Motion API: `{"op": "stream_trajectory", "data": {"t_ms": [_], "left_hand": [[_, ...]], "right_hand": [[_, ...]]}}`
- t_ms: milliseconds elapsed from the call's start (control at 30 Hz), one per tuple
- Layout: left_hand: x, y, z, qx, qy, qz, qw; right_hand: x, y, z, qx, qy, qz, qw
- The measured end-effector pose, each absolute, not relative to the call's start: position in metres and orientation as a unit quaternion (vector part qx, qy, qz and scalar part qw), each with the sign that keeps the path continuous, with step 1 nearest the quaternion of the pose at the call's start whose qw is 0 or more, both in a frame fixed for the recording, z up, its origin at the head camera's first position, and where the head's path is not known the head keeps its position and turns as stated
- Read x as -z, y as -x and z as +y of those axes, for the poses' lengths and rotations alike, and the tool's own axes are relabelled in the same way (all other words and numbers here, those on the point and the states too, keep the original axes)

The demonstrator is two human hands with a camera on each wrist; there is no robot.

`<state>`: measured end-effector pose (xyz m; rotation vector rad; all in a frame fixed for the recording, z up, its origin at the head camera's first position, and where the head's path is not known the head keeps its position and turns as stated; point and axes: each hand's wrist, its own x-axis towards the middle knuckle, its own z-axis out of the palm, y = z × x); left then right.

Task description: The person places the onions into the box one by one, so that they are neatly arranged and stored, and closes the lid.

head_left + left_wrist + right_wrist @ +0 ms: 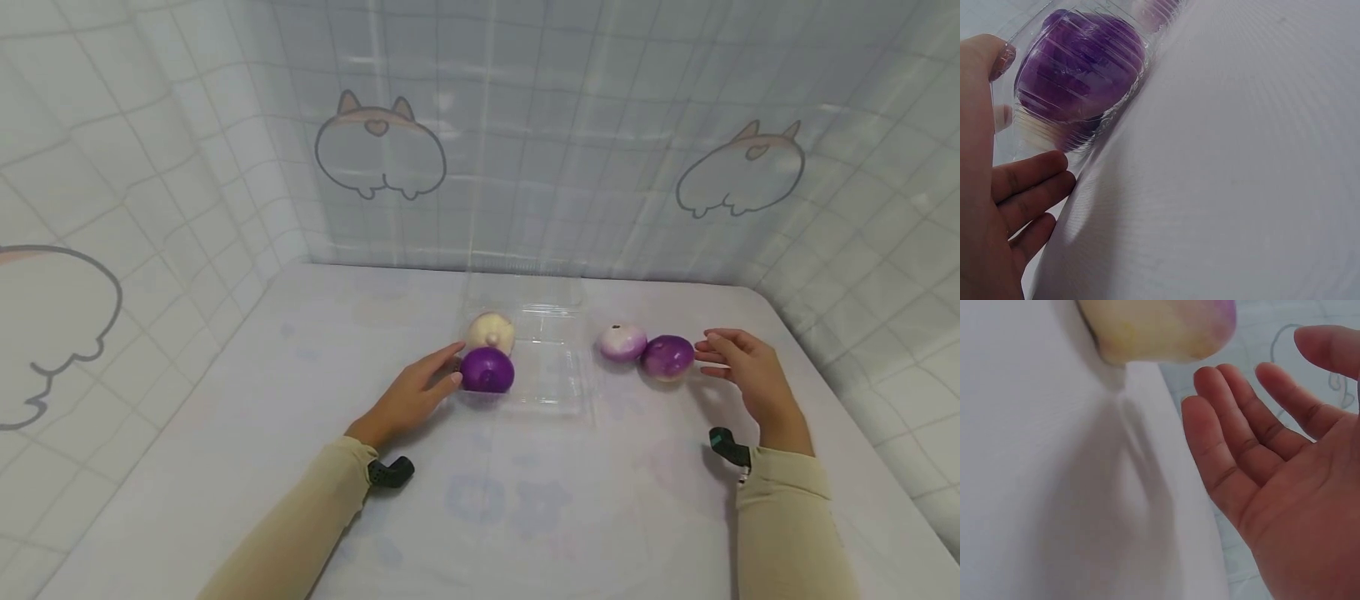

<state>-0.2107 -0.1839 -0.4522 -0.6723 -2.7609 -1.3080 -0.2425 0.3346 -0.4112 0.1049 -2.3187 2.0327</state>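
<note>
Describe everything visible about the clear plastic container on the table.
The clear plastic container is a thin, see-through, ribbed clamshell tray, lying open near the table's middle. Its left side holds a deep purple onion in front and a pale cream one behind; its right side holds nothing. The left hand touches its left wall with straight fingers, thumb at the rim.

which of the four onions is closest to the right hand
The purple onion on the bare table, just off the right hand fingertips. The paler onion lies beyond it; the other two sit in the clear tray.
</note>
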Motion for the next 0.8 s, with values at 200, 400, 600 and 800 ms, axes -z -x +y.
{"op": "stream_trajectory", "data": {"t_ms": [200, 400, 600, 800], "left_hand": [[0.453, 0.21, -0.185, 0.42, 0.213, -0.882, 0.007], [0.453, 0.211, -0.184, 0.418, 0.214, -0.883, 0.006], [0.453, 0.212, -0.184, 0.416, 0.215, -0.884, 0.003], [0.454, 0.213, -0.185, 0.415, 0.216, -0.884, 0.006]], "right_hand": [[0.415, 0.244, 0.331, -0.554, -0.032, -0.832, -0.023], [0.415, 0.243, 0.326, -0.512, -0.036, -0.856, -0.067], [0.418, 0.244, 0.324, -0.512, -0.022, -0.856, -0.07], [0.419, 0.244, 0.322, -0.513, -0.035, -0.856, -0.06]]}}
